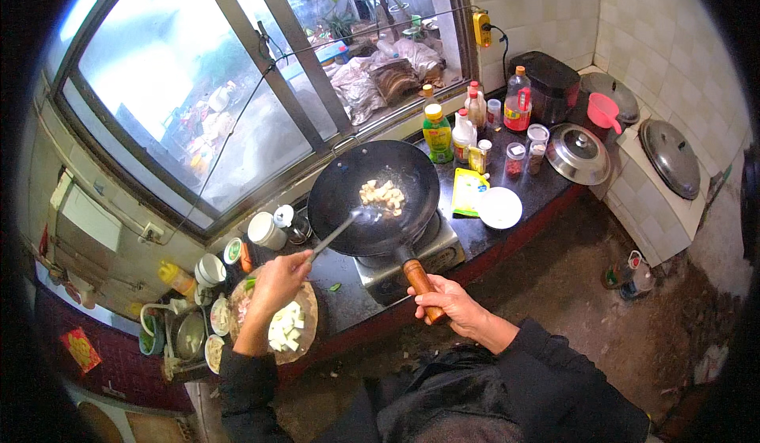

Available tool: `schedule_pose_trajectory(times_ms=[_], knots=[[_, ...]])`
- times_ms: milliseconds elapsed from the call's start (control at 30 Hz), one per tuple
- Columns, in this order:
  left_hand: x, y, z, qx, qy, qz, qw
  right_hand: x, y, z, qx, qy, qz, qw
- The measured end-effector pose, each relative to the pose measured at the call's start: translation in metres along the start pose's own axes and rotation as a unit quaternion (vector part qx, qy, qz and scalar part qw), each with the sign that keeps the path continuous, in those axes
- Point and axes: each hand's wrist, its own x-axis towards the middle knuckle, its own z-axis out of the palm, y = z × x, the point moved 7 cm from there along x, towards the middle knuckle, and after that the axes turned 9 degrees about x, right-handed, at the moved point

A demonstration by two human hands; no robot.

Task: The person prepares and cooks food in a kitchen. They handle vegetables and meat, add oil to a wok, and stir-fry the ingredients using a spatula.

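Observation:
A black wok (332, 187) sits over a steel tabletop stove (445, 251) on the dark counter. My right hand (445, 303) is closed around its brown wooden handle (418, 277). In my left hand (282, 279) is a long metal spatula (335, 235), its blade inside the wok at the edge of a pile of pale, cut food pieces (382, 195). Under and beside my left forearm lies a round chopping board (309, 300) bearing pale green-white vegetable chunks (287, 327) and some pinkish food that is partly hidden.
Seasoning bottles (437, 134), jars and a steel lid (579, 153) stand right of the wok, near a white bowl (500, 208) and a yellow packet (469, 192). On the left are white containers (265, 231), small bowls and a sink (191, 335). A window frame (303, 69) runs behind the counter.

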Motion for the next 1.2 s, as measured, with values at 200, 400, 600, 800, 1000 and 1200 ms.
schedule_pose_trajectory(times_ms=[200, 400, 600, 800, 1000, 1200], knots=[[0.015, 0.004, 0.041, -0.039, 0.011, -0.02, 0.999, 0.0, 0.002, 0.005, 0.001, -0.006, 0.002, 1.0], [0.05, -0.001, 0.046, -0.136, 0.064, -0.077, 0.986, 0.001, 0.0, -0.001, -0.013, 0.001, -0.009, 1.0], [0.052, -0.004, 0.068, -0.036, 0.063, -0.074, 0.995, 0.001, 0.004, 0.003, -0.012, -0.013, 0.001, 1.0], [0.013, 0.031, 0.008, 0.019, -0.002, 0.022, 1.0, 0.002, 0.003, -0.003, -0.004, -0.011, -0.008, 1.0], [0.039, 0.026, 0.038, 0.001, 0.053, -0.02, 0.998, 0.003, 0.005, 0.001, -0.015, -0.019, -0.003, 1.0], [0.058, 0.032, 0.054, 0.051, 0.1, -0.034, 0.993, 0.002, 0.002, 0.003, -0.024, -0.021, 0.001, 1.0]])
